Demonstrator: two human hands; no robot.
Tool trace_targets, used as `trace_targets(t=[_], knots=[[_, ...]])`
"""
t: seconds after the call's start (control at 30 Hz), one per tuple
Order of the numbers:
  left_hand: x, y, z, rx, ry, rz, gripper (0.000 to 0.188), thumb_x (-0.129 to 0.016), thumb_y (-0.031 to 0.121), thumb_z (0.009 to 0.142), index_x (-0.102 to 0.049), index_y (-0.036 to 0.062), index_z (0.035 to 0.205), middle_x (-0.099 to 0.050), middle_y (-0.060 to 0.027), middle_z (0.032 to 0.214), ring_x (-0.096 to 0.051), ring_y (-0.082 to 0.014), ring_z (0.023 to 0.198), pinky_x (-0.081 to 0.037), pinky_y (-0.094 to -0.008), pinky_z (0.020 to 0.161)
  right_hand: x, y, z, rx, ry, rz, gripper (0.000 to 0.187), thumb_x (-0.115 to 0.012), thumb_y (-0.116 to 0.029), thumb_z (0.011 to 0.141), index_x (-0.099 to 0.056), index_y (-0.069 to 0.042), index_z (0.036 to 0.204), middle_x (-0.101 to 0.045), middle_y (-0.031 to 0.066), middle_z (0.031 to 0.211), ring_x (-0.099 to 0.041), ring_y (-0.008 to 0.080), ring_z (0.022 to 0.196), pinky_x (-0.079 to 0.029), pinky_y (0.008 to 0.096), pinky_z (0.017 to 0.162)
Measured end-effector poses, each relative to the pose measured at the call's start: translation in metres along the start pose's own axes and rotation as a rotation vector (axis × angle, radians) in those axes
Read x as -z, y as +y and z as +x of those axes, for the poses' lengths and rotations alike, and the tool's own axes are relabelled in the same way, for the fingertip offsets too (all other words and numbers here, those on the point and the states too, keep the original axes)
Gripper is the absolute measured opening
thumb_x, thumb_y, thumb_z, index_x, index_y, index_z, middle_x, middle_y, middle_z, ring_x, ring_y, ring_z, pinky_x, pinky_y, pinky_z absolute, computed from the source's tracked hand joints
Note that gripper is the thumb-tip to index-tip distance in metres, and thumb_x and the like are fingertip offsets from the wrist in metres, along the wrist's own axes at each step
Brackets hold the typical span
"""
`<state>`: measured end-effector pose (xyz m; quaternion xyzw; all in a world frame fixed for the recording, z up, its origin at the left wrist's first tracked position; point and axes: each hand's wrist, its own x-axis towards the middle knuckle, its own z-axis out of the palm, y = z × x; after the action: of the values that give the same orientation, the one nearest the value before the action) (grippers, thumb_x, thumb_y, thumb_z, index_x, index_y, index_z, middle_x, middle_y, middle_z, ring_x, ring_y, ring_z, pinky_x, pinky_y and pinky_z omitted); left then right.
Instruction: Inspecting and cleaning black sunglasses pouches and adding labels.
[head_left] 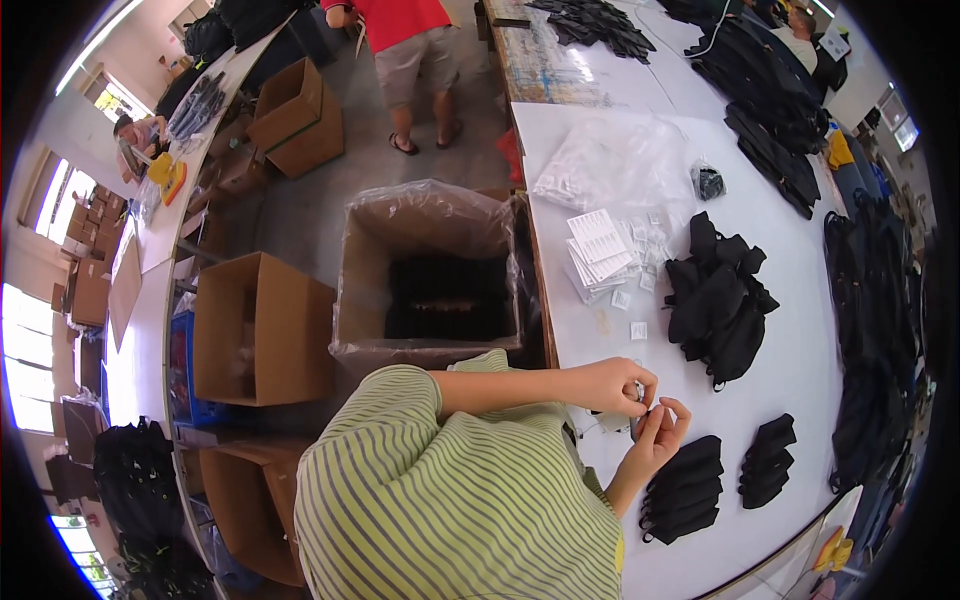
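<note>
At the near edge of the white table point(610, 130), my left hand point(617, 386) and my right hand point(655, 440) meet with fingertips pinched close together. Something small, whitish and dark, shows between them; its kind is too small to make out. Just beyond the right hand lies a row of overlapping black fabric pieces point(685, 490) with small loops, and a shorter stack of similar black pieces point(768, 462) is beside it. A loose heap of black fabric pieces point(718, 300) lies farther up the table. White printed cards point(600, 245) and small white tags point(638, 331) are near the left hand.
A plastic-lined carton point(365, 290) with dark contents stands against the table. Clear plastic bags point(610, 165) lie on the tabletop. Open cartons point(290, 330) line the left side. A person in a red shirt point(400, 20) stands in the aisle. Black goods point(875, 330) are piled along the right.
</note>
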<state>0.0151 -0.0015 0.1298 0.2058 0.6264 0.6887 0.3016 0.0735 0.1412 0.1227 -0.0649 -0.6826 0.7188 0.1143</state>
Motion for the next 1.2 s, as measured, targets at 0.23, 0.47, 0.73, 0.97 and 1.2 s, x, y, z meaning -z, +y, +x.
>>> trace_targets(t=[0.23, 0.47, 0.73, 0.97, 1.2], knots=[[-0.001, 0.004, -0.002, -0.060, 0.013, -0.010, 0.009, -0.058, 0.012, 0.079, -0.056, 0.0032, 0.081, -0.038, 0.0054, 0.044, -0.029, -0.0043, 0.042, -0.023, -0.0242, 0.044, -0.001, -0.006, -0.003, -0.086, 0.063, 0.088, 0.011, -0.047, -0.014, 0.095, -0.048, -0.005, 0.100, -0.038, -0.0039, 0.063, -0.030, 0.0030, 0.056, -0.021, 0.0178, 0.050], [0.003, 0.009, -0.015, -0.131, 0.155, -0.025, 0.010, -0.059, 0.012, 0.076, -0.057, 0.0040, 0.082, -0.043, 0.0047, 0.044, -0.031, -0.0043, 0.041, -0.024, -0.0241, 0.043, -0.011, -0.011, 0.006, 0.000, -0.034, 0.008, 0.013, -0.045, -0.014, 0.096, -0.048, -0.005, 0.104, -0.033, -0.0041, 0.062, -0.028, 0.0037, 0.058, -0.020, 0.0193, 0.053], [0.014, 0.008, -0.033, -0.128, 0.259, -0.005, 0.010, -0.059, 0.012, 0.077, -0.057, 0.0046, 0.083, -0.049, 0.0031, 0.047, -0.034, -0.0040, 0.042, -0.027, -0.0236, 0.044, -0.027, -0.002, 0.020, 0.097, -0.203, -0.098, 0.011, -0.047, -0.014, 0.095, -0.050, -0.007, 0.104, -0.035, -0.0055, 0.059, -0.026, 0.0017, 0.053, -0.018, 0.0185, 0.048], [0.020, 0.008, -0.040, -0.083, 0.291, -0.042, 0.009, -0.058, 0.011, 0.077, -0.058, 0.0045, 0.083, -0.049, 0.0029, 0.046, -0.034, -0.0042, 0.042, -0.027, -0.0233, 0.043, -0.034, 0.004, 0.022, 0.135, -0.219, -0.140, 0.011, -0.047, -0.014, 0.095, -0.050, -0.006, 0.102, -0.038, -0.0051, 0.059, -0.028, 0.0021, 0.053, -0.018, 0.0185, 0.048], [0.024, 0.006, -0.043, -0.109, 0.277, -0.065, 0.008, -0.058, 0.011, 0.077, -0.058, 0.0044, 0.080, -0.045, 0.0039, 0.045, -0.032, -0.0046, 0.041, -0.025, -0.0239, 0.043, -0.031, 0.005, 0.025, 0.162, -0.301, -0.195, 0.010, -0.047, -0.014, 0.095, -0.050, -0.006, 0.101, -0.042, -0.0046, 0.060, -0.029, 0.0017, 0.053, -0.019, 0.0182, 0.048]])
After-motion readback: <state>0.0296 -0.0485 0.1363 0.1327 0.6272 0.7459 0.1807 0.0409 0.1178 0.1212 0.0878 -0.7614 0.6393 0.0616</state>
